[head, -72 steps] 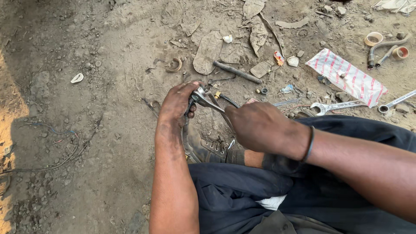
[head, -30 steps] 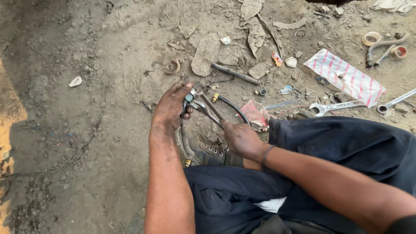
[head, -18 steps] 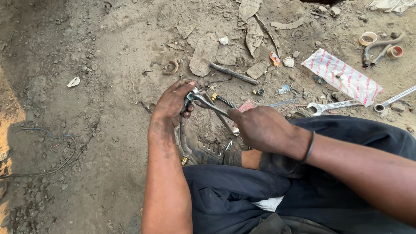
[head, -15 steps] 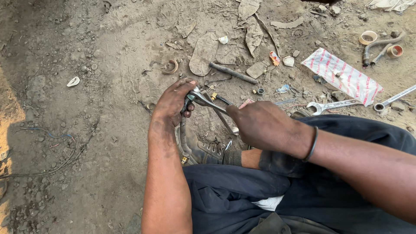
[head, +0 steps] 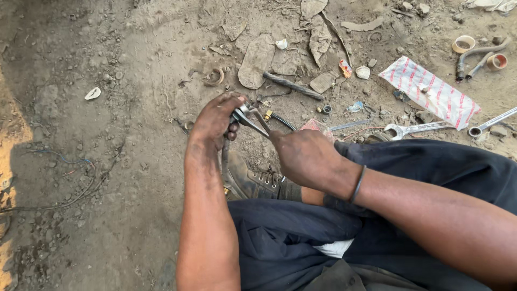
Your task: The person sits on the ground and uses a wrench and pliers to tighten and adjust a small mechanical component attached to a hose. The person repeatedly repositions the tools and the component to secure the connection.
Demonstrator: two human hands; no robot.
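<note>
My left hand (head: 214,121) is closed around a small metal part that I hold low over the dirt ground. My right hand (head: 306,157) grips the handles of a pair of pliers (head: 252,120), whose jaws bite on that part right beside my left fingers. A black hose with a brass fitting (head: 273,118) runs from under the pliers toward my right hand. My dark boot (head: 249,183) sits just below both hands, and dark trousers (head: 431,167) cover my legs.
A spanner (head: 414,129) and a second wrench (head: 491,123) lie on the dirt at the right, near a red-and-white striped wrapper (head: 430,91). A threaded rod (head: 293,86), flat scraps and tape rolls (head: 464,44) lie farther off. Loose wires (head: 64,186) trail at the left.
My right hand dropped away from the pliers toward my lap about a second ago, then came back up and gripped the handles again. The left hand stayed on the part.
</note>
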